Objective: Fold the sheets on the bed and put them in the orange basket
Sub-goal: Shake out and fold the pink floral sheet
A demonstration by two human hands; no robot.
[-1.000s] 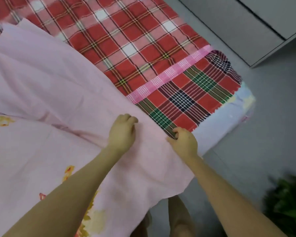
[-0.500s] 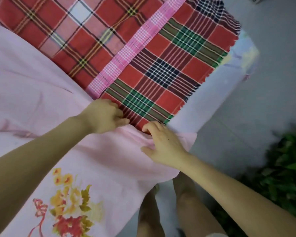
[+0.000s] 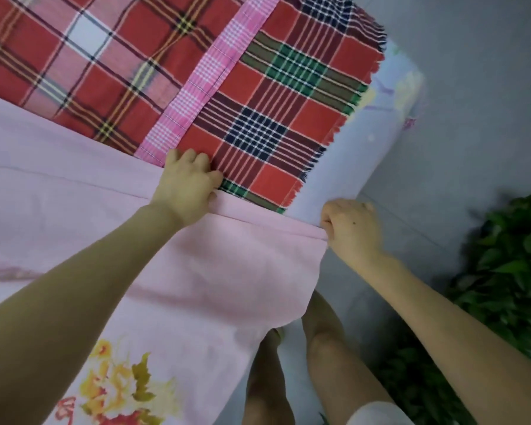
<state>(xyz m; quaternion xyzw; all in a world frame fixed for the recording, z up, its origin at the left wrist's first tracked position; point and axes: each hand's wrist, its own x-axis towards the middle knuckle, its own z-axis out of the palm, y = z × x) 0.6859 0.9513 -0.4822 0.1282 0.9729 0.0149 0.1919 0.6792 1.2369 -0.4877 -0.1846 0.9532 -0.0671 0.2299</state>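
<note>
Bed [image 3: 354, 161] takes up most of what I see, its pale side bare at the near right corner above the grey floor [image 3: 478, 96]. Across its top lies the red plaid sheet [image 3: 267, 96], flat, with a pink checked band running through it and a frayed edge toward the corner. Over the near part lies the pink sheet [image 3: 215, 271], its far edge doubled into a fold that overlaps the plaid, its flower print [image 3: 120, 391] down by my left arm, its near corner hanging off the bed in front of my legs [image 3: 328, 348]. Green plant [image 3: 503, 271] stands on the floor to my right. My left hand [image 3: 186, 188] grips the fold with curled fingers, knuckles touching the plaid. My right hand [image 3: 351, 228] is a fist pinching the fold's end at the bed's side.
</note>
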